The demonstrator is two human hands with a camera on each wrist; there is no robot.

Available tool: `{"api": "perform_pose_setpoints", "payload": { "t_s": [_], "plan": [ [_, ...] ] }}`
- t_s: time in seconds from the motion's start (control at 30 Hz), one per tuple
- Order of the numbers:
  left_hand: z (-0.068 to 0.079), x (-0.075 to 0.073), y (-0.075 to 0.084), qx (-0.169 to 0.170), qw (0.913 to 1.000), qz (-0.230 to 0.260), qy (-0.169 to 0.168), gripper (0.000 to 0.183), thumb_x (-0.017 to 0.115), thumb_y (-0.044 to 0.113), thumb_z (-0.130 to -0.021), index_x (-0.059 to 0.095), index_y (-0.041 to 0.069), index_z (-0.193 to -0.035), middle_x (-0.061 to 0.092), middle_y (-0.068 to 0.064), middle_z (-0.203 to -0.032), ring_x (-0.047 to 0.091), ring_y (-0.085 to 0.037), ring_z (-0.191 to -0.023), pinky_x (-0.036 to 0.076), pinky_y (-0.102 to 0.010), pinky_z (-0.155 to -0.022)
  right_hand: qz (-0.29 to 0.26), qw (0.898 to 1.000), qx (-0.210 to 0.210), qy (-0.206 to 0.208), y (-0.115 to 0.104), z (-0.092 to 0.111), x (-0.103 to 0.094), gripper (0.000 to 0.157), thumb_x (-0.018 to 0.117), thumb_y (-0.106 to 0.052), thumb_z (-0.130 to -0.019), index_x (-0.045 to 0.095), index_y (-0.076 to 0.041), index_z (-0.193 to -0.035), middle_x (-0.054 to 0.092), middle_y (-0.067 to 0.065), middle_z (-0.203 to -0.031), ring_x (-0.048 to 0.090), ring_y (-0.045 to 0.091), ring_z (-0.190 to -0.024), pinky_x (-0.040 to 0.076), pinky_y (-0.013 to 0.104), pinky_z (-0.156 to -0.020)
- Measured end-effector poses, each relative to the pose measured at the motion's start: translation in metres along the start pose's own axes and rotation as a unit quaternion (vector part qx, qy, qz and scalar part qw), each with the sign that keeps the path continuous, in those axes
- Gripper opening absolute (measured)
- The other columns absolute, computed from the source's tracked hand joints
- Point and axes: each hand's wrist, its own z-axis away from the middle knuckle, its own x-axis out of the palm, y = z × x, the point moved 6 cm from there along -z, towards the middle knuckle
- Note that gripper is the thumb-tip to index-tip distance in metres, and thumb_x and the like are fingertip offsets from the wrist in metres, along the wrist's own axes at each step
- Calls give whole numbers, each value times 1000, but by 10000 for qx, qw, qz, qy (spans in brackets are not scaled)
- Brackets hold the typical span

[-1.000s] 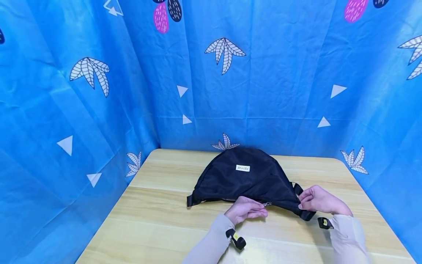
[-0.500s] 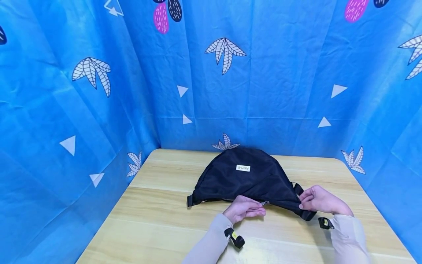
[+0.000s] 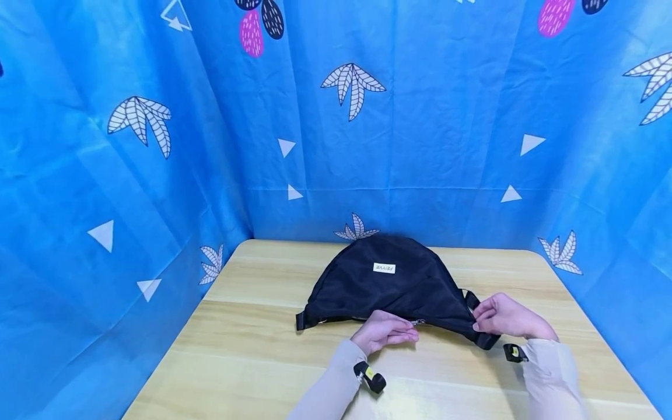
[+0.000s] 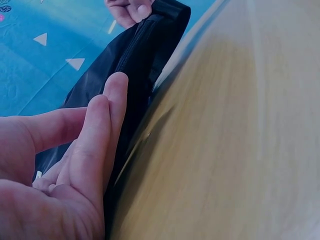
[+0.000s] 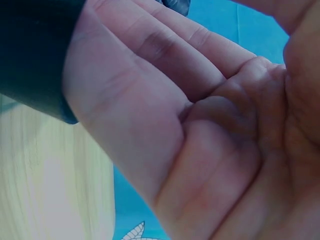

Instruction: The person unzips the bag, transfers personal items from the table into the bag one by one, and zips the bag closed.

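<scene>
A black half-moon waist bag [image 3: 388, 291] with a small white label [image 3: 384, 268] lies on the table, its straight zipped edge toward me. At that edge my left hand [image 3: 384, 332] pinches the small metal zipper pull [image 3: 418, 322] between thumb and fingers. My right hand [image 3: 511, 318] grips the bag's right end, near the black strap [image 3: 488, 340]. In the left wrist view the closed zipper teeth [image 4: 135, 47] run from the left fingertips up to the right hand [image 4: 131, 10]. The right fingertips are hidden in the right wrist view.
The pale wooden table [image 3: 252, 356] has rounded far corners. A blue patterned curtain [image 3: 446, 116] hangs behind it and along both sides. A black strap with a small device [image 3: 370, 376] sits on the left wrist, and another [image 3: 514, 353] on the right.
My left hand has slid slightly left along the bag's edge with the zipper pull. The right hand keeps its grip on the bag's end. The head view has shifted a little.
</scene>
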Motion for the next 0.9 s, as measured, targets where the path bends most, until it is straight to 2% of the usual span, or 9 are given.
{"api": "perform_pose_setpoints", "payload": {
  "t_s": [0.47, 0.9],
  "plan": [
    [1, -3, -1, 0, 10000, 26, -52, 22, 66, -9, -93, 69, -20, -112, 71, -37, -108, 77, -39, -99, 63, -31, -82, -63, 10000, -46, -10, 0, 0, 2, 25, 72, 0, -85, 67, 15, -104, 74, 13, -84, 61, 3, -67, 54, 20, -62],
    [4, -7, 0, 28, 10000, -55, 6, 21, 67, -9, -92, 69, -20, -110, 72, -36, -105, 78, -37, -96, 64, -31, -81, -126, 9999, -53, -11, 0, 2, 2, 23, 72, 0, -84, 67, 15, -102, 76, 16, -85, 63, 4, -67, 54, 19, -61]
  ]
}}
